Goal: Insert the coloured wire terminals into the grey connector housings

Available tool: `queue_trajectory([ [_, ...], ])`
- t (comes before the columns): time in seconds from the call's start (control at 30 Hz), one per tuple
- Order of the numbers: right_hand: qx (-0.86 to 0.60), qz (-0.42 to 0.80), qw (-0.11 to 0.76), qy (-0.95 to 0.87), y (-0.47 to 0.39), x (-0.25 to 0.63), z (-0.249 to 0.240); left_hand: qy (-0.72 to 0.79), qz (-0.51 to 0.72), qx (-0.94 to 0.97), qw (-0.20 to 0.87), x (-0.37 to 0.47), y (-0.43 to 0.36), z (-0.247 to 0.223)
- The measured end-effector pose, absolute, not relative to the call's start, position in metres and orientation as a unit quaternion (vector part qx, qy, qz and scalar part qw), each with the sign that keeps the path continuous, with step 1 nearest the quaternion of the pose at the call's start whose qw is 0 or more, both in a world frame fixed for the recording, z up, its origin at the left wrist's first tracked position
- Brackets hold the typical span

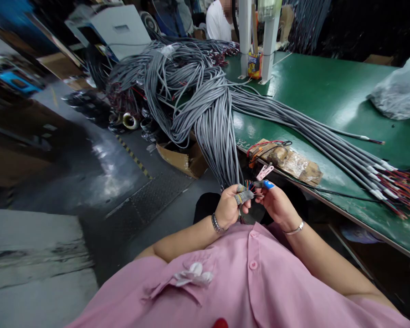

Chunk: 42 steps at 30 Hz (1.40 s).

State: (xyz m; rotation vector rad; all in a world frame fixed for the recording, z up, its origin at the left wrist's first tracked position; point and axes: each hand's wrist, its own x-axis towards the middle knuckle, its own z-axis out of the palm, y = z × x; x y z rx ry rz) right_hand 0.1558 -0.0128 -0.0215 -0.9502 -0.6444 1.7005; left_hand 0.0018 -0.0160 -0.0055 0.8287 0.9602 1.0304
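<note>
My left hand [230, 206], with grey covers on its fingertips, is closed on a cable end whose thin coloured wires [248, 184] fan out above the fingers. Close beside it on the right, my right hand [275, 202] has its fingertips pinched at the same wires; a blue wrap shows on one finger. A pink clip [265, 171] stands just above my right hand. Behind the hands, a thick bundle of grey cables [213, 109] hangs over the edge of the green table [328, 91].
Grey cables with stripped coloured ends [389, 182] lie along the table. A taped wooden block [287, 160] sits at its edge. A plastic bag [401, 86] is at right, an open carton [184, 157] below the bundle. A person [220, 23] is at the back.
</note>
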Motion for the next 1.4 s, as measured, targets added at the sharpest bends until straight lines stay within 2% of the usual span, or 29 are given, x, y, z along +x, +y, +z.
queue_trajectory([
  [0.33,-0.399,0.697,0.534,-0.263,0.022,0.167,-0.013,0.395,0.485,0.341,0.702,0.015,-0.004,0.004],
  [0.63,-0.390,0.668,0.588,-0.234,0.024,0.156,-0.011,0.414,0.473,0.351,0.694,0.017,-0.001,-0.001],
  [1.07,-0.326,0.760,0.531,-0.187,0.010,0.166,-0.026,0.417,0.462,0.378,0.685,0.005,-0.011,-0.009],
  [1.2,-0.332,0.770,0.480,-0.258,-0.002,0.171,-0.028,0.433,0.449,0.393,0.676,-0.002,-0.014,-0.017],
  [1.4,-0.373,0.702,0.454,-0.403,-0.010,0.166,-0.014,0.438,0.417,0.447,0.659,-0.005,-0.015,-0.026],
])
